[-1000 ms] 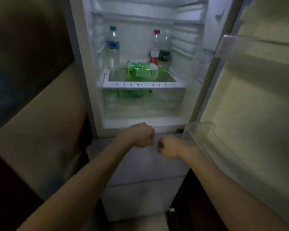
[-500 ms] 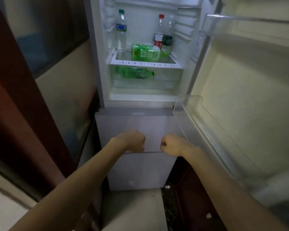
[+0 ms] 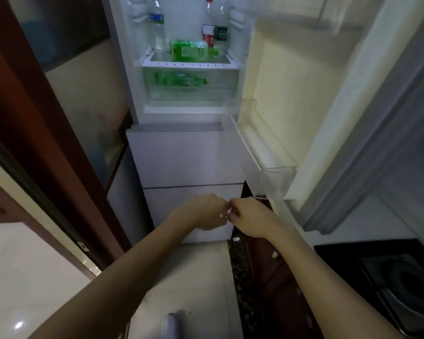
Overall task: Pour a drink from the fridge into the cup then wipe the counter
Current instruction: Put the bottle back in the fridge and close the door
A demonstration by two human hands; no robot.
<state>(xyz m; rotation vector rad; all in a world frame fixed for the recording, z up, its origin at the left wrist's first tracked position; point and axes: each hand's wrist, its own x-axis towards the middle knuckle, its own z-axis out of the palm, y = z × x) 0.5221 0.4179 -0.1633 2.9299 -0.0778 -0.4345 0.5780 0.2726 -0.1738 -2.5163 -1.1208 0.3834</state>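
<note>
Nearest to me, both forearms reach forward and down over pale floor tile. My left hand [image 3: 206,211] is curled into a loose fist, fingers drawn together, nothing inside it that I can see. My right hand [image 3: 249,216] sits just beside it, fingers also curled in, knuckles almost touching the left; it holds nothing visible either. At low right, a dark stovetop [image 3: 387,277] with a round burner sits on the counter. Behind the hands stands the fridge [image 3: 186,157], its two lower white drawer fronts closed. Its upper door [image 3: 304,94] hangs wide open to my right, with a clear door bin [image 3: 267,167] along its bottom edge, no contents that I can make out. Farther in, the lit upper compartment: a clear crisper drawer [image 3: 190,84] holds a green bottle lying on its side [image 3: 181,79], cap pointing right. On the shelf above the drawer, a larger green bottle [image 3: 191,50] also lies on its side. Behind it, upright: a clear bottle with a blue label [image 3: 157,28] at left, a red-capped bottle with a red label [image 3: 208,30] and a bottle with a dark green label [image 3: 221,30] at right, touching each other. No cup is in view. To my left runs a reddish-brown door frame [image 3: 47,118].
</note>
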